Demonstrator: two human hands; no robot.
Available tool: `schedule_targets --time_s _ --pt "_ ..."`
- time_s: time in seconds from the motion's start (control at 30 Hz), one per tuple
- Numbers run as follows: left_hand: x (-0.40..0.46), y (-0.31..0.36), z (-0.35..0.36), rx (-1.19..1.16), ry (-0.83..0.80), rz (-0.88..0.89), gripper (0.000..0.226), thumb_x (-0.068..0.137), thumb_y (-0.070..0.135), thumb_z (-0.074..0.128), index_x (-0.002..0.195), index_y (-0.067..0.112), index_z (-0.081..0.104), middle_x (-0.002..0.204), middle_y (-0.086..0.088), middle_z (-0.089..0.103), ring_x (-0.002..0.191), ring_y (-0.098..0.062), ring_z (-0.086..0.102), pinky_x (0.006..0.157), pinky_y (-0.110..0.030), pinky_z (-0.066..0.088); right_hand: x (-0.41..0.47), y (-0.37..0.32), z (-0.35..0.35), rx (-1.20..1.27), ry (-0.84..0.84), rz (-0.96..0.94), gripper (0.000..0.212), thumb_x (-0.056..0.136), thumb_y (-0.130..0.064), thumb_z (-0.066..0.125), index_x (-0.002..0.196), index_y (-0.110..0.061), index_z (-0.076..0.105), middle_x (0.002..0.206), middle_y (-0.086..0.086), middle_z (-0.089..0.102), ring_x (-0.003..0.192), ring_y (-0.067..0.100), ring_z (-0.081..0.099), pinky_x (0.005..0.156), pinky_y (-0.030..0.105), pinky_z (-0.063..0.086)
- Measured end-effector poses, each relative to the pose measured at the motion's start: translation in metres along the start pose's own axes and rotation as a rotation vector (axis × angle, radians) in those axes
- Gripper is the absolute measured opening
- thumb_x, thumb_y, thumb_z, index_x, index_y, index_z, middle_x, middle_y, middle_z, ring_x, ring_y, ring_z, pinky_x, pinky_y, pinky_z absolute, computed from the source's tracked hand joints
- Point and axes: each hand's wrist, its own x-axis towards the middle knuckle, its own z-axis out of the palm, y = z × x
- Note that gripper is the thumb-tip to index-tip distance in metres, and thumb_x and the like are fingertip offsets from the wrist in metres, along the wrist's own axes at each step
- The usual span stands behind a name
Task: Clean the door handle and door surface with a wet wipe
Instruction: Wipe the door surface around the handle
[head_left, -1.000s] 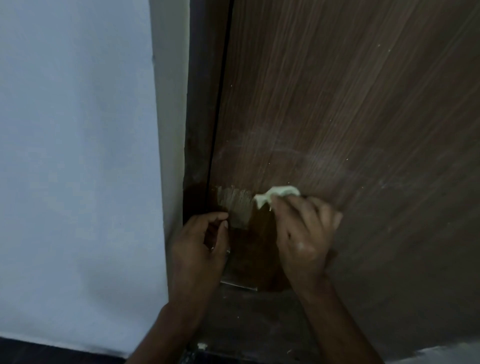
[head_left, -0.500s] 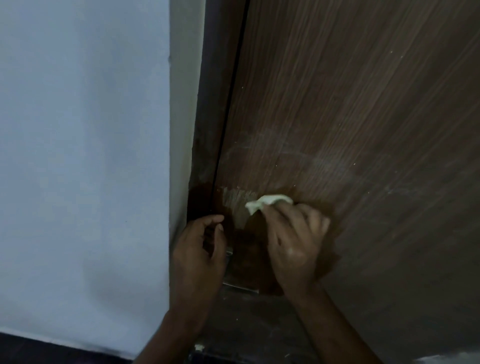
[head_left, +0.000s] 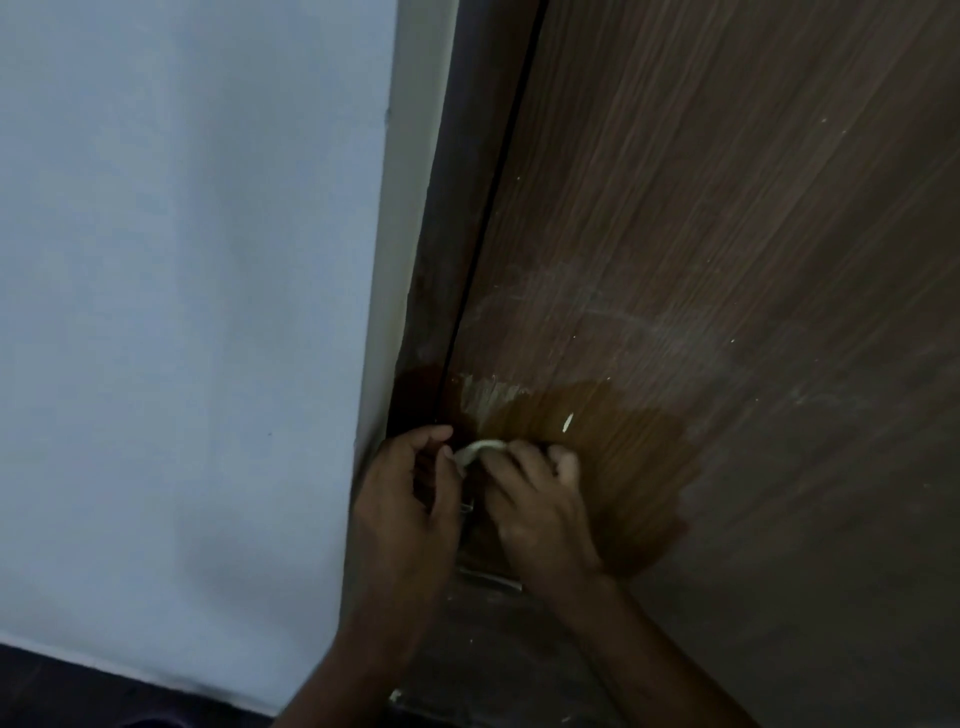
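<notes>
A pale wall (head_left: 182, 312) stretches left of the hands; a dark floor strip (head_left: 104, 696) lies below them.
</notes>
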Motion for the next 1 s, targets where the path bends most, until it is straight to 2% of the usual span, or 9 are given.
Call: schedule_targets --time_s 0.07,0.17,0.27,0.4,0.47,0.57,0.67,0.83,1.0 --pt "0.0 0.0 -0.001 0.004 0.001 0.001 0.025 0.096 0.047 0.049 0.12 0.05 0.057 0.113 0.032 0.061 0.105 0.008 0.06 0.084 -0.002 0.045 -0.002 0.001 -0.001 -0.012 -0.069 -0.039 0.026 0.09 -0.023 0.049 0.093 -0.017 0.074 0.113 -0.002 0.07 0.111 0.019 0.048 0.086 0.039 0.032" --pt "0.0 -0.001 -0.001 0.012 0.0 0.003 0.025 0.097 0.043 0.051 0.12 0.045 0.059 0.114 0.031 0.061 0.106 0.008 0.059 0.085 -0.003 0.044 0.014 0.013 -0.008 -0.008 0.151 0.14 0.021 0.096 -0.021 0.055 0.112 -0.017 0.068 0.121 -0.003 0.062 0.109 0.02 0.049 0.086 0.038 0.03" --pt "0.0 0.001 -0.002 -0.018 0.014 0.004 0.024 0.097 0.04 0.052 0.119 0.044 0.061 0.113 0.03 0.062 0.103 0.008 0.06 0.085 -0.003 0.045 0.027 0.02 -0.01 -0.035 0.352 0.286 0.018 0.099 -0.021 0.06 0.114 -0.02 0.069 0.119 -0.005 0.06 0.103 0.02 0.051 0.086 0.034 0.028" --pt "-0.002 0.005 -0.004 -0.032 0.032 -0.003 0.023 0.096 0.04 0.052 0.118 0.043 0.061 0.112 0.029 0.062 0.102 0.008 0.061 0.083 -0.001 0.043 0.01 -0.002 0.004 0.005 -0.029 -0.095 0.028 0.088 -0.023 0.049 0.103 -0.015 0.071 0.116 -0.001 0.065 0.108 0.021 0.048 0.084 0.039 0.031" --pt "-0.003 0.007 -0.006 -0.044 0.032 0.002 0.021 0.096 0.039 0.052 0.114 0.043 0.061 0.109 0.029 0.062 0.1 0.007 0.061 0.08 0.0 0.042 0.009 0.0 0.003 -0.019 -0.107 -0.139 0.034 0.085 -0.027 0.046 0.103 -0.016 0.072 0.118 -0.001 0.064 0.111 0.022 0.047 0.085 0.041 0.032" --pt "-0.005 0.006 -0.009 -0.025 0.041 0.013 0.018 0.096 0.034 0.055 0.112 0.04 0.062 0.106 0.027 0.062 0.098 0.005 0.061 0.08 -0.002 0.042 0.032 0.014 -0.006 -0.044 0.138 0.082 0.026 0.096 -0.021 0.053 0.12 -0.017 0.064 0.123 -0.002 0.058 0.109 0.022 0.048 0.087 0.041 0.031" --pt "-0.005 0.007 -0.008 -0.016 0.032 -0.006 0.022 0.096 0.025 0.059 0.111 0.041 0.062 0.107 0.028 0.062 0.1 0.008 0.06 0.082 -0.002 0.042 0.059 0.015 -0.014 -0.024 0.388 0.254 0.018 0.098 -0.022 0.062 0.114 -0.021 0.071 0.116 -0.006 0.063 0.103 0.019 0.052 0.084 0.039 0.032" --pt "-0.003 0.009 -0.011 -0.014 -0.029 -0.034 0.018 0.095 0.023 0.061 0.111 0.028 0.067 0.104 0.014 0.069 0.095 0.004 0.062 0.082 -0.003 0.044 0.049 -0.008 -0.005 -0.043 0.063 -0.079 0.02 0.095 -0.021 0.058 0.106 -0.013 0.072 0.115 0.002 0.07 0.105 0.022 0.058 0.082 0.04 0.038" --pt "-0.008 0.013 -0.017 -0.009 0.003 -0.041 0.021 0.093 0.016 0.064 0.105 0.032 0.067 0.1 0.023 0.063 0.096 0.011 0.059 0.077 0.003 0.039 0.075 0.014 -0.024 -0.025 0.371 0.24 0.016 0.097 -0.023 0.065 0.109 -0.02 0.074 0.109 -0.004 0.07 0.101 0.019 0.052 0.083 0.038 0.032"
